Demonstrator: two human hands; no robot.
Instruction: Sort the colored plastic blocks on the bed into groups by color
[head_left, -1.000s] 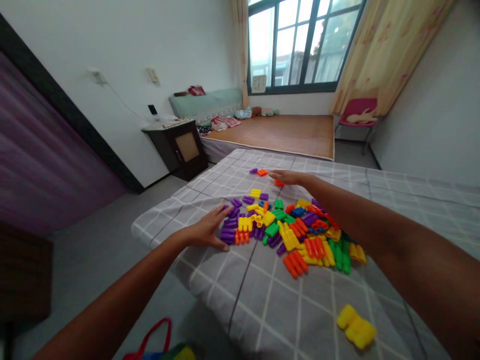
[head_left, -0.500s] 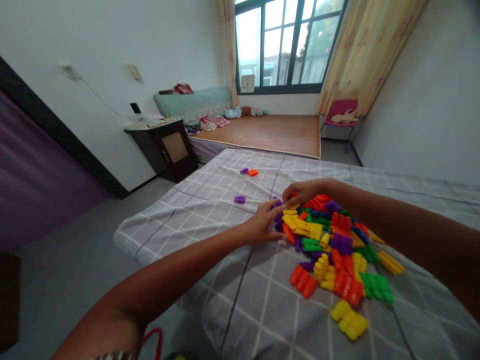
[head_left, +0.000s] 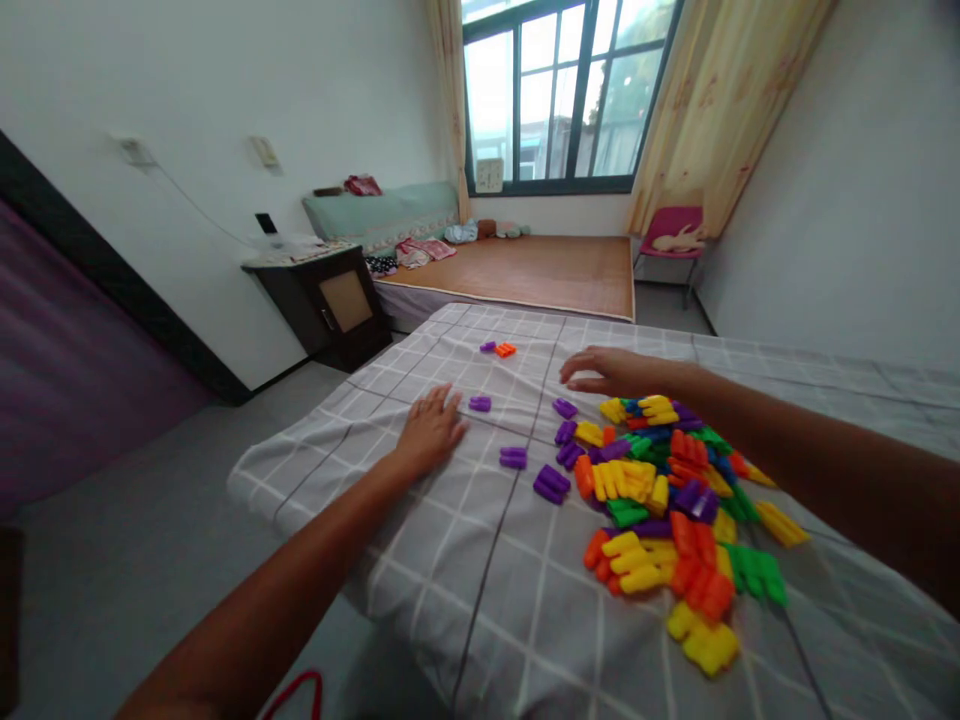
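Note:
A heap of plastic blocks in yellow, red, orange, green, blue and purple lies on the checked grey cloth (head_left: 420, 520). My left hand (head_left: 433, 430) rests on the cloth left of the heap, fingers spread, holding nothing. Just right of it lie a purple block (head_left: 480, 404) and another purple block (head_left: 514, 458). My right hand (head_left: 611, 371) is over the heap's far edge, fingers apart and nothing visible in them. A larger purple block (head_left: 552, 484) sits at the heap's left side. Farther back, an orange block (head_left: 505, 350) lies beside a small purple one (head_left: 488, 347).
Beyond the cloth stands a low bed (head_left: 540, 268) with clothes at its left end. A dark cabinet (head_left: 319, 305) is at the left wall. At the back right, a pink chair (head_left: 675, 232) stands under the curtain (head_left: 720, 110).
My left hand has moved left, away from the heap, and opened. My right hand has lifted slightly, with its fingers apart. More purple blocks now lie exposed at the heap's left side.

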